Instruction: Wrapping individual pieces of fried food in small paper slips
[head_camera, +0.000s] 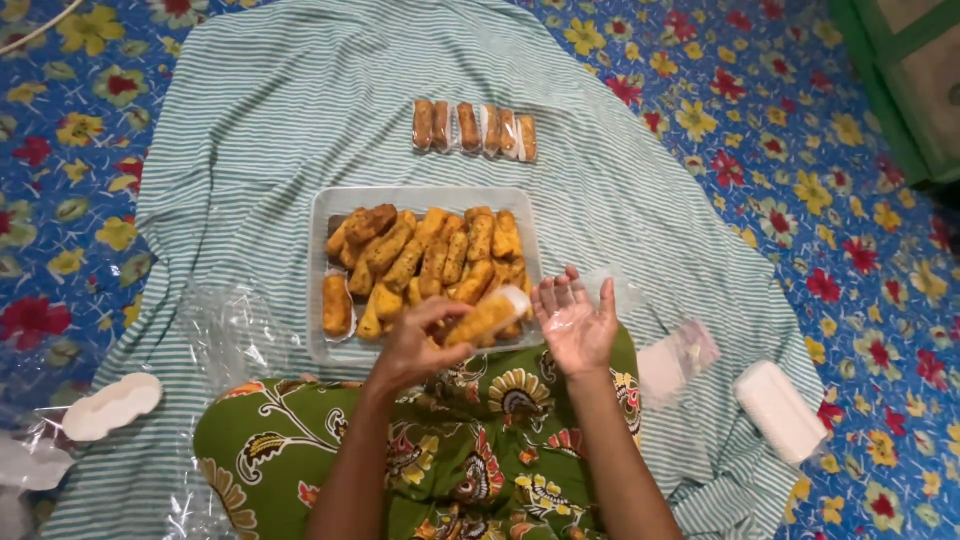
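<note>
Green floral-print lap (470, 450) up front; left hand (415, 345) pinches a wrapped golden fried roll (487, 316), right hand (575, 325) open, over the clear plastic tray (318, 215) of fried rolls (430, 255).

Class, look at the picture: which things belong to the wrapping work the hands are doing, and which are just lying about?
In use:
- wrapped roll in the left hand
- open right hand
- tray of fried rolls
- row of wrapped rolls
- clear wrappers

Lying about:
- white oval lid
- white box
- striped cloth
- flowered mat
</note>
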